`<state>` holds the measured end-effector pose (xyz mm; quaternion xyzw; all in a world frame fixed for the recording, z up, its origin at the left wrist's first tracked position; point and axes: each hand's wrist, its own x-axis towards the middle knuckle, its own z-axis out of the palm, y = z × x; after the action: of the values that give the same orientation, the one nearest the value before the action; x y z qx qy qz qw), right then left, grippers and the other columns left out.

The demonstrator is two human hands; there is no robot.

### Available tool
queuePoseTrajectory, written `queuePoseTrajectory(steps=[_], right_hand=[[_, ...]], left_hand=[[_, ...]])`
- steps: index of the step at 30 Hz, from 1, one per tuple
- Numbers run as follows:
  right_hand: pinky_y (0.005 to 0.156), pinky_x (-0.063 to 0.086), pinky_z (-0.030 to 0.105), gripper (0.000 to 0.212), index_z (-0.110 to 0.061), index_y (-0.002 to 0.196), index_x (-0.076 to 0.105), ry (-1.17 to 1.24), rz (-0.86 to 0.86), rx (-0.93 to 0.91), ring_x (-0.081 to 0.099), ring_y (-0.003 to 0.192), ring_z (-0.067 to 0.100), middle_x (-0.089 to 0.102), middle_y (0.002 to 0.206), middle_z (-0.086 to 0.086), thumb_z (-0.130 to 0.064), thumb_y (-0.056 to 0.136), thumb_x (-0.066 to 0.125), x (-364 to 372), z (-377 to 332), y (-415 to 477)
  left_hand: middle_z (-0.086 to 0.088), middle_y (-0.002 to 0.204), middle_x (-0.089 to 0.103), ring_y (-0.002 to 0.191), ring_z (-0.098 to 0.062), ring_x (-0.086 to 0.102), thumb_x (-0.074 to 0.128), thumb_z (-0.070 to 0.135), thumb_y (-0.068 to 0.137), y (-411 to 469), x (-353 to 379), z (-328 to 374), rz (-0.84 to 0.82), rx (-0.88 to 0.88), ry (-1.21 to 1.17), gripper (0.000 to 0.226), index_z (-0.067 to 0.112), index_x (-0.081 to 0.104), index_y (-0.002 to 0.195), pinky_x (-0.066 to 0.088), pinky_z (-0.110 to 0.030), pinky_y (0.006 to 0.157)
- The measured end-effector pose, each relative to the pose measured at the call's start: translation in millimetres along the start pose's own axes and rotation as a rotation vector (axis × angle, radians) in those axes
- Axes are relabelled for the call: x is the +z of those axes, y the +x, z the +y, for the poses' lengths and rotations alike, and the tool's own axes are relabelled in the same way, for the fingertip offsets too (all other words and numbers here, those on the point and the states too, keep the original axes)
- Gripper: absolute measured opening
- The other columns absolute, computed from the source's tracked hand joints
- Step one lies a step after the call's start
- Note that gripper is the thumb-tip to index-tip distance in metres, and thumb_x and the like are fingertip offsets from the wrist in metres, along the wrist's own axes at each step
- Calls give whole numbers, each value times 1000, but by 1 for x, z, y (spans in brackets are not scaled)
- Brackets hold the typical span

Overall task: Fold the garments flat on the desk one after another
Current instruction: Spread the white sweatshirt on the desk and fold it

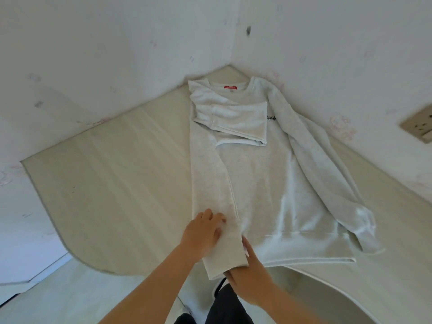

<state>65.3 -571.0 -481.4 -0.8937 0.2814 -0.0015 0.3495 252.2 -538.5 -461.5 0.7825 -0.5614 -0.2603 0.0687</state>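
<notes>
Pale grey sweatshirt (257, 178) spread front-up on the tabletop (117, 178), collar in the far corner where the two walls meet, hem along the near edge. Red label (232, 87) inside the collar, small dark print (271, 118) on the chest. Left side of the body turned inward, with a folded panel lying across the chest. Folded sleeve (210, 178) laid straight down along the sweatshirt's left side, its cuff (224, 256) reaching past the near edge. Loose sleeve (327, 164) draped crooked along the right side, close to the right-hand wall, its end bunched near the hem.

Left hand (203, 232) palm-down on the folded sleeve just above the cuff, fingers (210, 215) fairly straight and close together, pressing the cloth flat, holding nothing. Right hand (247, 274) at the cuff's right edge, over the near edge of the tabletop, thumb (247, 249) on top of the cloth and the fingers tucked beneath the cuff, pinching it between them.

Wall socket (418, 127) at far right. Dark trousers (229, 307) below the hands.
</notes>
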Motion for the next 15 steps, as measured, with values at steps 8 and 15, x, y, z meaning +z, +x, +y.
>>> queuePoseTrajectory(steps=[8, 15], right_hand=[[90, 47, 20, 34, -25, 90, 64, 14, 197, 303, 59, 92, 4, 64, 95, -10, -3, 93, 40, -110, 21, 51], [76, 40, 23, 32, -12, 126, 52, 257, 243, 491, 54, 105, 18, 54, 126, 7, -20, 96, 51, -188, 40, 187]], left_hand=[[11, 98, 50, 92, -11, 49, 53, 74, 74, -5, -9, 1, -95, 84, -163, 60, 34, 52, 119, 41, -25, 83], [3, 119, 51, 107, -17, 53, 57, 17, 92, 66, -60, -14, 347, -10, -211, 27, 20, 58, 118, 47, -32, 90]])
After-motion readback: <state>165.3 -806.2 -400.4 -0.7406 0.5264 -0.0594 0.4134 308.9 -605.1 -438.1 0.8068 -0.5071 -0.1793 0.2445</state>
